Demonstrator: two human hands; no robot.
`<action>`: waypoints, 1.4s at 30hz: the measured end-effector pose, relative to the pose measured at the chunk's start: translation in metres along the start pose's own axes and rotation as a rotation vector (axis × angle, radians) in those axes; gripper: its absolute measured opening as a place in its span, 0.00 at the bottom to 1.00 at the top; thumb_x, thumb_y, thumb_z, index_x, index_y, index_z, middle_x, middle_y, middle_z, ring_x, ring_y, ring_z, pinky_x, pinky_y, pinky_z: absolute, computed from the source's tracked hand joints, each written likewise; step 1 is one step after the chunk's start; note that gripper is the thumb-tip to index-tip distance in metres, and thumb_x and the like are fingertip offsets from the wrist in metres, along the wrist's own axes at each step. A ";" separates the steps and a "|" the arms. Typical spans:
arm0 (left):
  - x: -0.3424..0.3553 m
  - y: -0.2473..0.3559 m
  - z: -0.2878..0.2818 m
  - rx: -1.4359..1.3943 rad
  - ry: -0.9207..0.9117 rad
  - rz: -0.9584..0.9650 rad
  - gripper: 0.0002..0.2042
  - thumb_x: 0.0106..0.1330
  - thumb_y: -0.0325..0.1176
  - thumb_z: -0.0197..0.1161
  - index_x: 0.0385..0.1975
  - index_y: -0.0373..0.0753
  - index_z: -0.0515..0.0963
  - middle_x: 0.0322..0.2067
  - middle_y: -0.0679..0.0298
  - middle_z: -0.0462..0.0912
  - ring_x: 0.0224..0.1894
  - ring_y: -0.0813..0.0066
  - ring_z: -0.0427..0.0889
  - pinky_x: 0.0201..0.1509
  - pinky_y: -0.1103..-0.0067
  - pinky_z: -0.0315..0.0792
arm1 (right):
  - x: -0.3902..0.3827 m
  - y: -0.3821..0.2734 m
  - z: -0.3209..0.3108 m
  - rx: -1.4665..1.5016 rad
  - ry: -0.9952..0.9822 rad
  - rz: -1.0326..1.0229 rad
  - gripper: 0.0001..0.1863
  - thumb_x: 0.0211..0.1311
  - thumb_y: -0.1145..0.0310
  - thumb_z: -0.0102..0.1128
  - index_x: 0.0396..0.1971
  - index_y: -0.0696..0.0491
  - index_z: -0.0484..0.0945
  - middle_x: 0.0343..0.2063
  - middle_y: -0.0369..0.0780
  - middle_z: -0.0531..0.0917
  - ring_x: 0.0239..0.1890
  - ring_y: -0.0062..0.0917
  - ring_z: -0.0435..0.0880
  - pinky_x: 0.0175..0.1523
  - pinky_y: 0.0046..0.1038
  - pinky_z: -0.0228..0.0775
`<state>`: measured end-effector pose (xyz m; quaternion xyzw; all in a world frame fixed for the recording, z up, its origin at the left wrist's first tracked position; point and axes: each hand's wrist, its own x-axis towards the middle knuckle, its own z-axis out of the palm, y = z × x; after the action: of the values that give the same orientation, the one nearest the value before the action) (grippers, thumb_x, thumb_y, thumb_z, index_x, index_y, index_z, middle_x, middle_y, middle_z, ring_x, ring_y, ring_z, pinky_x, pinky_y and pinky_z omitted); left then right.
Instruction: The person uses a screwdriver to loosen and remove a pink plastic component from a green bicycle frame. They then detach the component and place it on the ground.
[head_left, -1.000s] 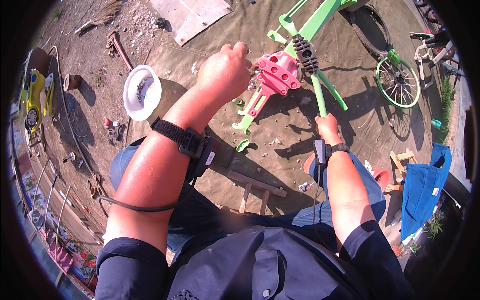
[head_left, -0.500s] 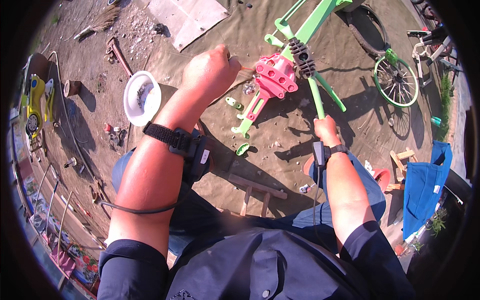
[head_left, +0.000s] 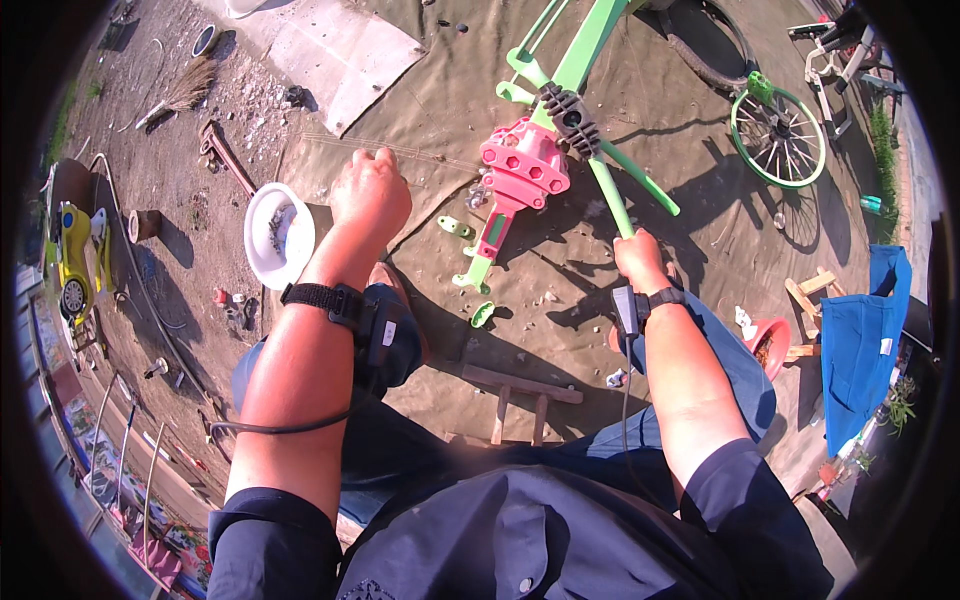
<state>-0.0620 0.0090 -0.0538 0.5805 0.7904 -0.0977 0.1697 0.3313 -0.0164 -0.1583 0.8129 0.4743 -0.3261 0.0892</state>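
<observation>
My right hand [head_left: 642, 256] is wrapped round the lower end of a light green bar [head_left: 610, 195], part of a large green frame [head_left: 592, 50]. A pink-red piece with hexagonal holes [head_left: 522, 165] sits on the frame, beside a dark ribbed part [head_left: 572, 120]. From the pink piece a pink-and-green slotted arm [head_left: 490, 236] points toward me. My left hand [head_left: 370, 198] is closed in the air, left of the pink piece and apart from it. What its fingers hold, if anything, is hidden. A white basin [head_left: 264, 240] with dark bits inside stands by my left wrist.
Small green parts [head_left: 455, 226] lie on the brown ground cloth [head_left: 440, 340]. A wooden stool [head_left: 520, 385] is between my legs. A pipe wrench [head_left: 226, 155] and a straw broom [head_left: 185, 88] lie left. A green-rimmed wheel [head_left: 780, 135] and a red bowl [head_left: 768, 348] are at right.
My left hand has drawn back to the left, away from the pink piece. My right hand keeps its grip on the green bar. The whole view has shifted slightly.
</observation>
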 end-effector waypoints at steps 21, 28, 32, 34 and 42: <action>-0.014 0.158 0.071 -0.284 0.113 0.129 0.53 0.41 0.45 0.82 0.70 0.42 0.61 0.74 0.47 0.49 0.72 0.41 0.56 0.71 0.59 0.67 | -0.004 0.001 -0.001 0.056 -0.084 0.038 0.17 0.63 0.61 0.57 0.49 0.51 0.79 0.45 0.49 0.85 0.50 0.47 0.84 0.53 0.43 0.76; -0.014 0.157 0.068 -0.390 0.148 0.105 0.46 0.40 0.38 0.79 0.66 0.40 0.65 0.68 0.50 0.58 0.65 0.42 0.65 0.66 0.59 0.70 | -0.011 -0.006 -0.010 0.125 -0.129 0.011 0.16 0.63 0.63 0.56 0.48 0.51 0.79 0.42 0.49 0.86 0.48 0.47 0.84 0.51 0.44 0.77; -0.017 0.150 0.071 -0.390 0.205 0.151 0.46 0.39 0.39 0.80 0.65 0.39 0.66 0.67 0.52 0.59 0.65 0.45 0.66 0.65 0.61 0.71 | -0.008 -0.006 -0.007 0.124 -0.124 0.034 0.16 0.63 0.64 0.55 0.48 0.52 0.79 0.42 0.49 0.86 0.48 0.47 0.84 0.50 0.44 0.77; -0.017 0.149 0.070 -0.398 0.203 0.157 0.47 0.39 0.39 0.80 0.65 0.39 0.66 0.66 0.52 0.60 0.65 0.45 0.66 0.65 0.61 0.71 | -0.009 -0.007 -0.009 0.102 -0.138 0.037 0.16 0.62 0.65 0.54 0.48 0.52 0.79 0.43 0.49 0.86 0.48 0.47 0.84 0.51 0.44 0.76; -0.013 0.150 0.060 -0.428 0.213 0.206 0.47 0.41 0.39 0.80 0.66 0.38 0.65 0.67 0.52 0.59 0.66 0.46 0.66 0.65 0.62 0.72 | -0.012 -0.006 -0.008 0.096 -0.099 0.050 0.18 0.62 0.66 0.54 0.52 0.52 0.79 0.46 0.50 0.85 0.50 0.47 0.84 0.52 0.44 0.76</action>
<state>0.0934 0.0226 -0.0981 0.6159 0.7430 0.1512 0.2136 0.3256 -0.0179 -0.1443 0.8105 0.4328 -0.3861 0.0817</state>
